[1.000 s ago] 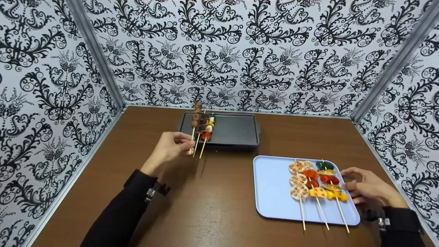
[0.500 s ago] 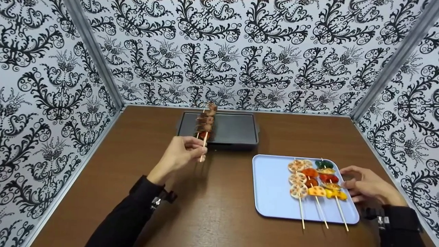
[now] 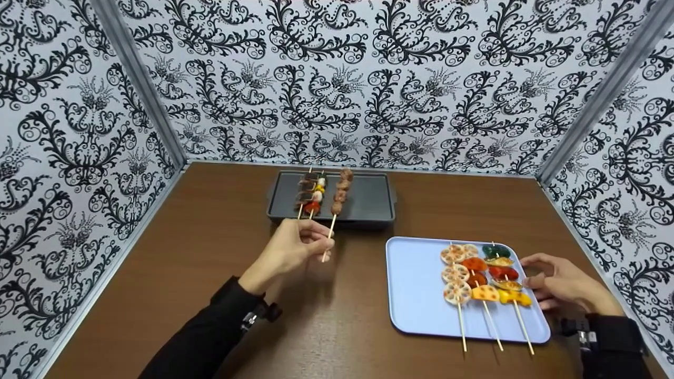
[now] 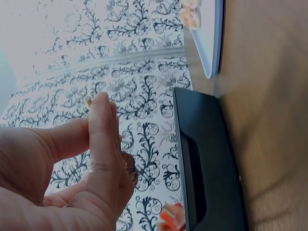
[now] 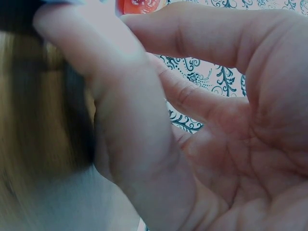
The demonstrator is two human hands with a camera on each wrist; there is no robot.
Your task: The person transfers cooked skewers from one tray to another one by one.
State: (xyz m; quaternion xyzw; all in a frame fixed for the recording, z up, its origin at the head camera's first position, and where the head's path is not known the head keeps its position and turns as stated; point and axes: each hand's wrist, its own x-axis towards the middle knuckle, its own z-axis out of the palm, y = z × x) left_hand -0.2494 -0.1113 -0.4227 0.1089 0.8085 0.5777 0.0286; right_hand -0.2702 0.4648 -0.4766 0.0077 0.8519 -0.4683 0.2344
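My left hand (image 3: 295,247) pinches the bare stick of a meatball-like meat skewer (image 3: 341,196) between thumb and fingers. Its brown chunks are over the middle of a dark grey griddle (image 3: 371,197); whether they touch it I cannot tell. A flat-meat skewer (image 3: 307,185) and a mixed vegetable skewer (image 3: 317,196) lie side by side on the griddle's left part. In the left wrist view, fingers mostly hide the meat (image 4: 129,168). My right hand (image 3: 566,284) holds the right edge of a light blue tray (image 3: 416,287), thumb at the rim.
On the tray's right half lie a lotus root skewer (image 3: 456,275), a skewer with orange slices (image 3: 485,292) and a colourful vegetable skewer (image 3: 504,272), sticks overhanging the front rim. Patterned panels (image 3: 342,79) enclose the brown table (image 3: 210,210) at the back and sides.
My left hand has carried the meat skewer rightward, past the two skewers on the griddle, and a little nearer to me. The right hand stays at the tray's edge.
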